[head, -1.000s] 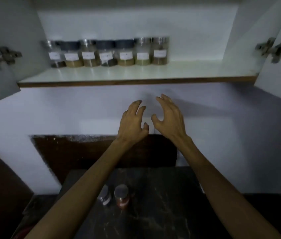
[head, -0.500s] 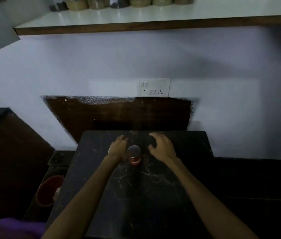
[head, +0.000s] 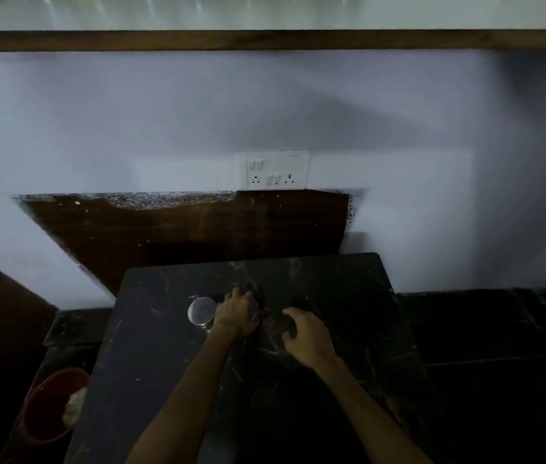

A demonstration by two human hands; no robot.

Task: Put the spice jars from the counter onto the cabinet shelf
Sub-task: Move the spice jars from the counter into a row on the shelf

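A spice jar point(head: 201, 310) with a shiny metal lid stands upright on the dark marble counter point(head: 171, 363), left of centre. Just right of the jar, the left hand point(head: 236, 314) is cupped over a second object, mostly hidden; whether it grips it cannot be told. Further right of the jar, the right hand point(head: 308, 336) hovers with loosely curled fingers, holding nothing. Above the jar: wall socket point(head: 277, 170) and cabinet shelf point(head: 264, 40). Lower left of the jar: red bin point(head: 52, 405).
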